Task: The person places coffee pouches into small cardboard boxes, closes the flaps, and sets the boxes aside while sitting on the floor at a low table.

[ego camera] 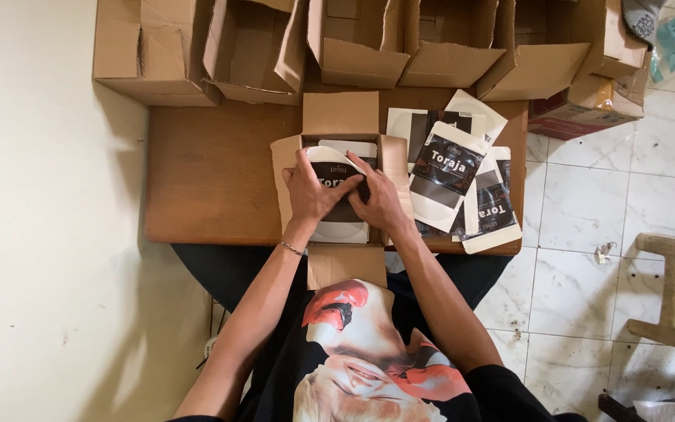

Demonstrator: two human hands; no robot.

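Both hands press a white-and-black pouch (337, 184) down into an open cardboard box (341, 117) on the wooden surface (212, 172). The left hand (310, 191) and right hand (380, 202) curl their fingers over its top, seemingly to seat it. More pouches (455, 176) lie just right of the fingers; empty boxes (353, 39) stand beyond.

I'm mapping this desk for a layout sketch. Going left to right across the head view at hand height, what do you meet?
Bare wooden table → left hand → right hand → pile of black-and-white pouches → tiled floor
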